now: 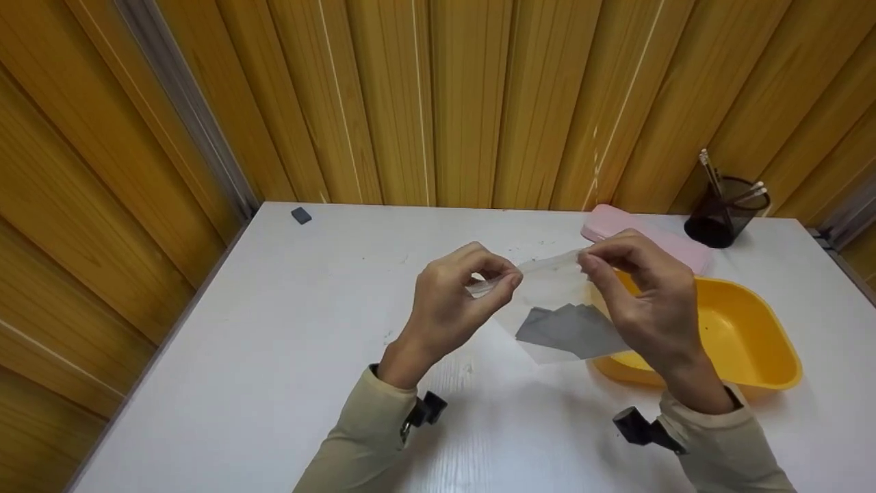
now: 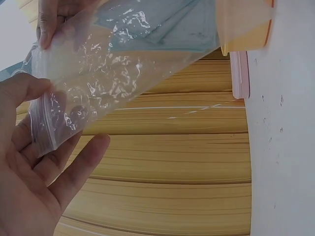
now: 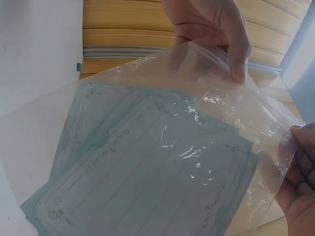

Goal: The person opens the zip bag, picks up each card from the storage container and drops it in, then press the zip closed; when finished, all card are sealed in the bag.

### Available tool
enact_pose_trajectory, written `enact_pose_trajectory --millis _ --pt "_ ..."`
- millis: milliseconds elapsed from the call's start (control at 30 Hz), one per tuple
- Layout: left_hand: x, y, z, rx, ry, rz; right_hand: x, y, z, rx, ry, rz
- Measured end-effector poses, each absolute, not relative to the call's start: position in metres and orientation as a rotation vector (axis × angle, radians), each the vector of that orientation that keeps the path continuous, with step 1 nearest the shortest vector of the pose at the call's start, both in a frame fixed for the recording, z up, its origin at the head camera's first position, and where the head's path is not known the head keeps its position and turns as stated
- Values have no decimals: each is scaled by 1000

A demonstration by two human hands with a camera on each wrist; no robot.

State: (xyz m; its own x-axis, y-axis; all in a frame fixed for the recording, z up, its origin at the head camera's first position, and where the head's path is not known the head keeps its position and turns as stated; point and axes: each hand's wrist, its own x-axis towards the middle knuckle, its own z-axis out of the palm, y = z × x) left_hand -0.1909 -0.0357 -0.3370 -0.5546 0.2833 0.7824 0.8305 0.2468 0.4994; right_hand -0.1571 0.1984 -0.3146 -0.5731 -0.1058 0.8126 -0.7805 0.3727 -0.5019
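Between both hands hangs a clear zip bag [image 1: 547, 282], its top edge up and its body tilted. Inside lie several pale blue-green sheets of lined paper [image 3: 147, 172] with patterned borders, fanned over one another; in the head view they look grey. My left hand [image 1: 453, 298] pinches the left end of the bag's top edge, where zip ridges show beside the thumb in the left wrist view. With thumb and fingertips, my right hand [image 1: 647, 301] holds the right end of that edge. Whether the zip is sealed, I cannot tell.
A yellow plastic bin [image 1: 749, 335] stands behind and right of the right hand. Beyond it lie a pink case [image 1: 643, 236] and a dark mesh pen cup [image 1: 718, 226] holding pencils. A small dark block [image 1: 301, 216] lies at the white table's [image 1: 274, 329] far left corner.
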Motion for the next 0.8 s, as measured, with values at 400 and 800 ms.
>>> enact_pose_trajectory --millis 400,800 --pt "-194 -38 -339 -994 -1986 -1268 -157 212 -306 683 -1907 1217" --pt "-197 -41 -341 -982 -1997 -1279 -155 222 -305 583 -1926 1151"
